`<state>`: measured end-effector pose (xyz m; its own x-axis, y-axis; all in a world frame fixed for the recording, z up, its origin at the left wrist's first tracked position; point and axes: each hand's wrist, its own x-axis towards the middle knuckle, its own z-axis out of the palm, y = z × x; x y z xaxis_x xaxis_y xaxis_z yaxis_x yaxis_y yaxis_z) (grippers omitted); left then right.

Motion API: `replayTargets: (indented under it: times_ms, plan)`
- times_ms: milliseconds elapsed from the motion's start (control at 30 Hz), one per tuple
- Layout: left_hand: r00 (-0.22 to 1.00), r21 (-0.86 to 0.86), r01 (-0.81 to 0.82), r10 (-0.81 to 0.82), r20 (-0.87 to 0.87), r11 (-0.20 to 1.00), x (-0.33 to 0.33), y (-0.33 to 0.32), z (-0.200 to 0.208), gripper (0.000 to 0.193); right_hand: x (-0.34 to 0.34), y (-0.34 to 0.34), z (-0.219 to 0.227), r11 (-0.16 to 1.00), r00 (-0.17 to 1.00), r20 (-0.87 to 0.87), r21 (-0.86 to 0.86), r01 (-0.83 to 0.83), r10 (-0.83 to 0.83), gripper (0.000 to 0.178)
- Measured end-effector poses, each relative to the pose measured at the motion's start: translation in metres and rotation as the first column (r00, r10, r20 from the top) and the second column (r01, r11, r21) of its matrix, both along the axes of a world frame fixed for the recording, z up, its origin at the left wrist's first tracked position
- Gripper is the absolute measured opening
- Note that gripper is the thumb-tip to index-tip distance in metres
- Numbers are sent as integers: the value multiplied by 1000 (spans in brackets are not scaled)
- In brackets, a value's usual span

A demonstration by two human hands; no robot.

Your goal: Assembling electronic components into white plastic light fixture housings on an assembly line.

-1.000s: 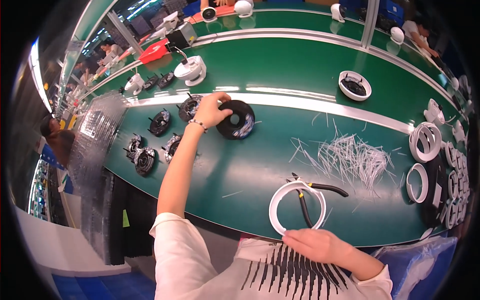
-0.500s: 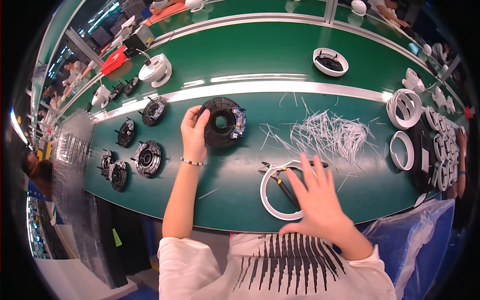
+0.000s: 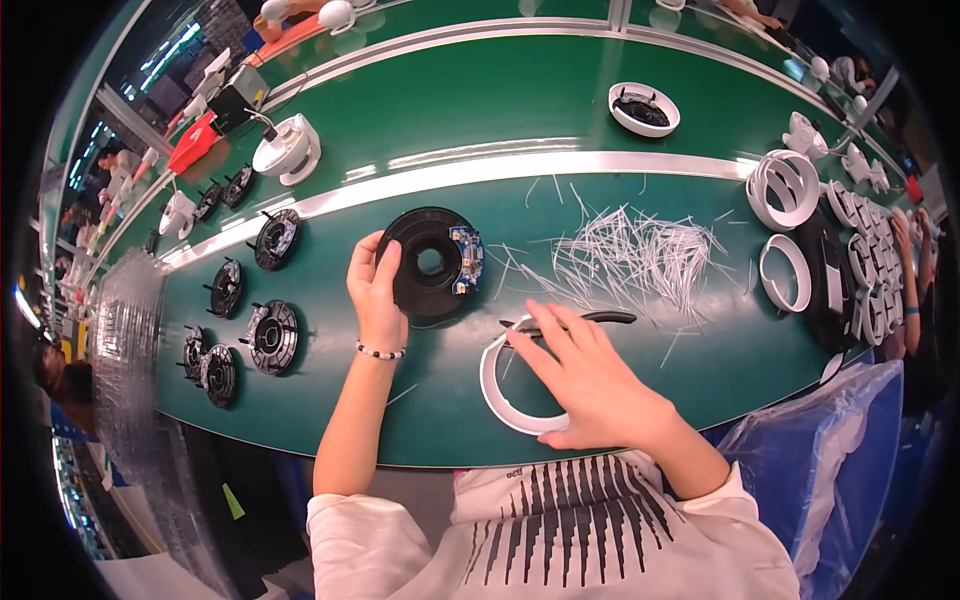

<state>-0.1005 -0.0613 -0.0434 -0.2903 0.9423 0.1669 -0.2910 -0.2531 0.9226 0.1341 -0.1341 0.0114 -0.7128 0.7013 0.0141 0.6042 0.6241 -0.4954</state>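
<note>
My left hand (image 3: 376,292) pinches the left edge of a black round disc (image 3: 415,292) with a hole in its middle. A small blue circuit board (image 3: 466,262) sits on the disc's right side, and the disc is held above the green table. Closer to me, my right hand (image 3: 592,378) spans a white plastic ring (image 3: 492,392), fingertips at its far rim and thumb at its near rim. The hand hides the ring's right part. Beneath the hand lie black-handled pliers (image 3: 612,317), mostly covered.
Several black round parts (image 3: 272,338) stand on the left beside clear plastic sheeting (image 3: 125,350). A pile of thin white strips (image 3: 640,255) lies beyond my right hand. More white rings (image 3: 786,273) are at the right, near a blue bin (image 3: 850,450). A white housing (image 3: 288,150) stands farther back.
My right hand has come down onto the white ring, and the ring has shifted slightly left. My left hand still holds the black disc, now facing me more fully. The view has turned a little.
</note>
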Motion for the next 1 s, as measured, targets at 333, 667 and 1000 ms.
replayTargets:
  times_ms: [333,667,1000]
  plan:
    - [996,117,83,-81,-23,990,82,-28,8,31,-9,40,-22,937,541,-774,-198,288,-329,110]
    - [443,67,743,-564,697,666,67,-28,14,59,-3,41,-26,971,694,-682,-124,205,-233,117]
    - [535,-25,677,-469,702,735,72,-30,21,48,-13,42,-24,971,799,-571,13,240,-190,108]
